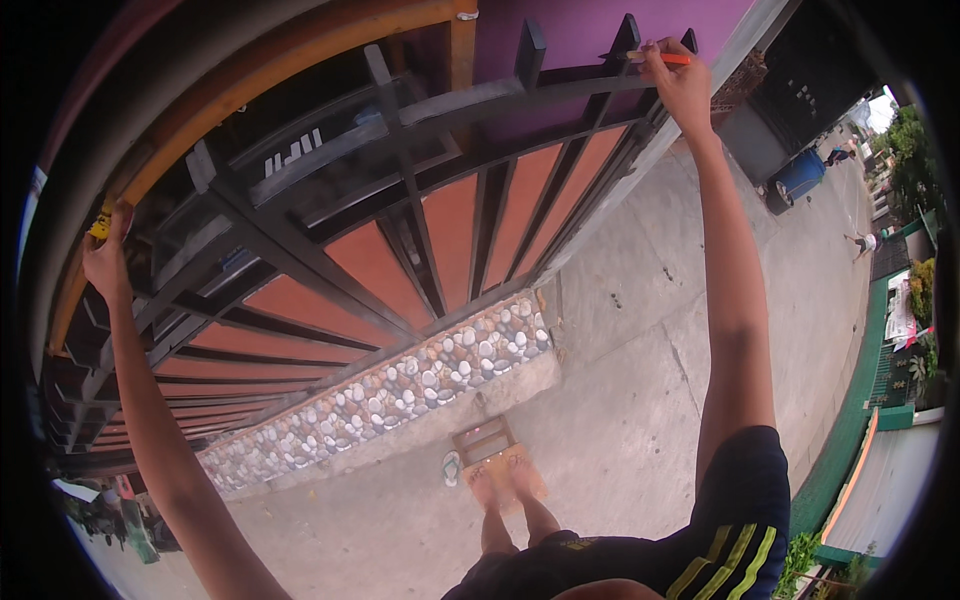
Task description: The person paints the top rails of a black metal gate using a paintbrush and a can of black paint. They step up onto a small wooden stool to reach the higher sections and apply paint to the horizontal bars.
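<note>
My right hand (682, 85) is raised to the far right end of the fence, closed round a paintbrush (674, 59) with an orange handle. Its tip lies at a dark upright picket (624, 45) on the top rail. Far to the left, my left hand (107, 258) is closed on a small yellow object with dark markings (100, 226), mostly hidden by the fingers; its kind is unclear. The fence (405, 190) between my arms has dark bars, some greyish, with orange-brown panels (448, 235) behind the lower ones.
My bare feet stand on a small wooden stool (484, 440), beside a slipper (451, 468) on the concrete. A pebbled ledge (400, 395) runs below the fence. An orange-brown wooden frame (300, 62) and purple wall (590, 28) lie behind. A blue drum (801, 172) stands up the street.
</note>
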`<action>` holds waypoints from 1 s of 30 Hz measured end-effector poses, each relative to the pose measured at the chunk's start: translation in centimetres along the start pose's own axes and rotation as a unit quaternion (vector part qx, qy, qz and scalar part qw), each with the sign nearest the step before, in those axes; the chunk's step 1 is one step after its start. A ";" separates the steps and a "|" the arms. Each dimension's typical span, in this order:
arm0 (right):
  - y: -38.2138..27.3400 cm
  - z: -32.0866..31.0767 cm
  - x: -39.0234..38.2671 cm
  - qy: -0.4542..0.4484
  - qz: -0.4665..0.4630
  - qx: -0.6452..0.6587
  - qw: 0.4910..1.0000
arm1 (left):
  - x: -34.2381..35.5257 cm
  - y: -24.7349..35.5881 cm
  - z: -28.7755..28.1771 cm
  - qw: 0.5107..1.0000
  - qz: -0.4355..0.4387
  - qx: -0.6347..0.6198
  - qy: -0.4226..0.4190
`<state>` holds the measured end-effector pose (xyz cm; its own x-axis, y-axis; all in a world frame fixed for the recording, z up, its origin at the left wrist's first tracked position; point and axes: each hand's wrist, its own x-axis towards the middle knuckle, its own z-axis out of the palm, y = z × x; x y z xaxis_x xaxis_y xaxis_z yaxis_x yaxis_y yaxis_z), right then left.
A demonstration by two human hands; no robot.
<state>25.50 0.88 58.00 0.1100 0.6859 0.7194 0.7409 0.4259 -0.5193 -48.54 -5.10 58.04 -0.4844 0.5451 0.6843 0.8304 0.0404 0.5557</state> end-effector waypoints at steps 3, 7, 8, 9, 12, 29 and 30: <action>0.4 0.5 -0.6 -0.027 -0.003 -0.042 0.999 | 0.5 -1.0 -0.4 0.998 0.015 0.053 0.026; -1.5 1.0 -1.2 0.007 0.025 -0.056 0.998 | 0.6 -1.0 -0.2 1.000 0.003 -0.016 0.008; -1.9 1.7 -1.0 0.006 0.002 0.006 1.000 | 0.6 -0.9 0.0 1.000 0.005 -0.008 0.018; -2.0 2.2 -0.8 0.004 -0.021 0.068 0.997 | 0.5 -0.9 0.1 1.000 0.005 -0.009 0.016; -2.9 2.3 -1.3 -0.030 0.011 0.036 0.999 | 0.4 -0.6 -0.2 0.998 0.035 0.012 0.041; -9.1 0.7 -9.4 -0.120 0.149 0.174 0.966 | -0.9 2.8 -0.9 0.997 -0.059 0.000 -0.044; -10.4 1.0 -10.0 -0.122 0.145 0.175 0.966 | -1.0 2.9 -0.9 0.997 -0.062 0.000 -0.040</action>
<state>15.99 -9.87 55.73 0.0880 0.9064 0.4131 0.4288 0.3398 -0.8370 -45.93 -6.32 59.40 -0.5599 0.6005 0.5709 0.7653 0.1109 0.6340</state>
